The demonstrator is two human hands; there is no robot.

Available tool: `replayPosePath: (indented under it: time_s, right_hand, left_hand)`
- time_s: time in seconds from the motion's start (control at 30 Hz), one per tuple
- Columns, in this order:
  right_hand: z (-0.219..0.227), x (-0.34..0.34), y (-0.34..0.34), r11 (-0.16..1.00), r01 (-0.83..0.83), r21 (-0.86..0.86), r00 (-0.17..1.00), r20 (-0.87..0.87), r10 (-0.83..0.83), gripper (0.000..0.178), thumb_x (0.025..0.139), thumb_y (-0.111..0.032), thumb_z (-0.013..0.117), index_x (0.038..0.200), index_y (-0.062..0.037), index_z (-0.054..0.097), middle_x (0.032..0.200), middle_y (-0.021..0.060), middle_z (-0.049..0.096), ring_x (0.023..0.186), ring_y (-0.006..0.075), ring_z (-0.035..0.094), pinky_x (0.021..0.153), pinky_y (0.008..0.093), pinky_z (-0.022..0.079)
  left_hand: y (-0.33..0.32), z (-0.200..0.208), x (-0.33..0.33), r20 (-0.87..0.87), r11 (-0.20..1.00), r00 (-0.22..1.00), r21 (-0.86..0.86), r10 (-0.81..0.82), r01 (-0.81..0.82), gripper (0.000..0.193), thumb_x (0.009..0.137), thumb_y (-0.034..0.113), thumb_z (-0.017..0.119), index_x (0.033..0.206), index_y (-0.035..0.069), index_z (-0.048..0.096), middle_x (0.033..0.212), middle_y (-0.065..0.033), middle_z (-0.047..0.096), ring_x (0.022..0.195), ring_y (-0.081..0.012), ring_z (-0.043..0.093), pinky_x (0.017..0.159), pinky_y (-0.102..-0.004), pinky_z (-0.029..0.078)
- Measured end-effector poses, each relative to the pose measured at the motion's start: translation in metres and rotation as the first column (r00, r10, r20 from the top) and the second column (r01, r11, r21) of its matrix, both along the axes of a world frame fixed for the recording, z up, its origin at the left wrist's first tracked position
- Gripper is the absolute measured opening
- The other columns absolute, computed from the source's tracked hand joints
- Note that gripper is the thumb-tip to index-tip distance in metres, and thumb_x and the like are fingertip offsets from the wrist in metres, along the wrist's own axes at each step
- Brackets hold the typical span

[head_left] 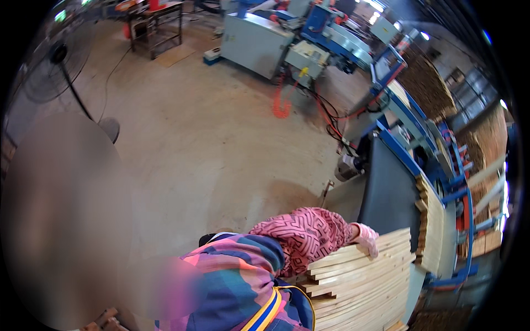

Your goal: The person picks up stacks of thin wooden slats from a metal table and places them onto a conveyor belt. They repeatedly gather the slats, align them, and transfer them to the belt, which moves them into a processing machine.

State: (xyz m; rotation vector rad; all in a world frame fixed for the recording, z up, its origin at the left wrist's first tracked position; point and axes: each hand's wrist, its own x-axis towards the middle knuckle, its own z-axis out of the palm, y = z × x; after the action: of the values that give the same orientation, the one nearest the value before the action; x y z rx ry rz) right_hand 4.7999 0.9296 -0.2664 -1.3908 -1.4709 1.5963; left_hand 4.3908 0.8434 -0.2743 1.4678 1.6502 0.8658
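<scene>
My left hand [367,241], in a pale pink glove at the end of a pink patterned sleeve, lies on the top of a stack of light wooden slats [359,287] at the lower right. Its fingers curl over the upper edge of the top slats. The stack is tilted and sits close against my colourful jacket. My right hand is not in view.
A blue-framed machine with a dark conveyor belt [389,193] and more slats [436,226] stands just beyond the stack. A grey machine [254,41], red coiled hose [281,102], standing fan [55,60] and metal table [157,25] ring the concrete floor [210,143]. A blurred shape fills the left.
</scene>
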Motion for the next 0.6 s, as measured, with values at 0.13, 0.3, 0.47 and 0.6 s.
replayPosePath:
  time_s: [0.13, 0.3, 0.47, 0.6]
  right_hand:
    - [0.001, -0.026, 0.003, 1.0, -0.025, 0.012, 0.999, 0.036, 0.024, 0.067, 0.094, -0.052, 0.049, 0.14, -0.0019, 0.045, 0.136, 0.0129, 0.053, 0.118, 0.0295, 0.055, 0.1, 0.0404, 0.045]
    - [0.005, -0.04, 0.006, 0.999, -0.036, 0.026, 0.999, 0.038, 0.035, 0.068, 0.094, -0.053, 0.049, 0.139, -0.0012, 0.046, 0.136, 0.0128, 0.053, 0.118, 0.0294, 0.054, 0.1, 0.0399, 0.045]
    - [0.008, 0.006, 0.013, 0.998, 0.062, 0.005, 0.996, -0.057, -0.061, 0.07, 0.094, -0.053, 0.05, 0.139, -0.0006, 0.046, 0.136, 0.0128, 0.053, 0.118, 0.0294, 0.054, 0.1, 0.0395, 0.044]
    - [-0.007, 0.094, 0.027, 0.987, 0.152, -0.055, 0.957, -0.242, -0.16, 0.07, 0.093, -0.054, 0.051, 0.138, 0.0, 0.046, 0.136, 0.0127, 0.053, 0.118, 0.0293, 0.054, 0.101, 0.0391, 0.044]
  left_hand:
    - [0.007, -0.004, 0.004, 0.04, 0.994, 0.995, -0.063, 0.095, -0.092, 0.108, 0.064, 0.057, 0.076, 0.147, 0.003, 0.033, 0.133, -0.0159, 0.057, 0.118, -0.0278, 0.057, 0.096, -0.0377, 0.047]
    - [0.006, -0.002, 0.005, 0.143, 0.984, 0.982, -0.149, 0.124, -0.103, 0.11, 0.063, 0.051, 0.076, 0.15, 0.004, 0.028, 0.121, -0.0144, 0.064, 0.109, -0.0274, 0.062, 0.089, -0.0379, 0.049]
    - [-0.016, 0.016, 0.007, 0.038, 0.989, 0.991, -0.079, 0.127, -0.124, 0.073, 0.069, 0.047, 0.067, 0.124, 0.001, 0.056, 0.096, -0.0152, 0.07, 0.09, -0.0295, 0.067, 0.077, -0.0421, 0.052]
    - [-0.009, 0.016, 0.002, -0.006, 0.991, 0.994, -0.076, 0.109, -0.109, 0.055, 0.078, 0.05, 0.061, 0.103, 0.001, 0.064, 0.092, -0.0136, 0.07, 0.092, -0.0247, 0.066, 0.079, -0.037, 0.052]
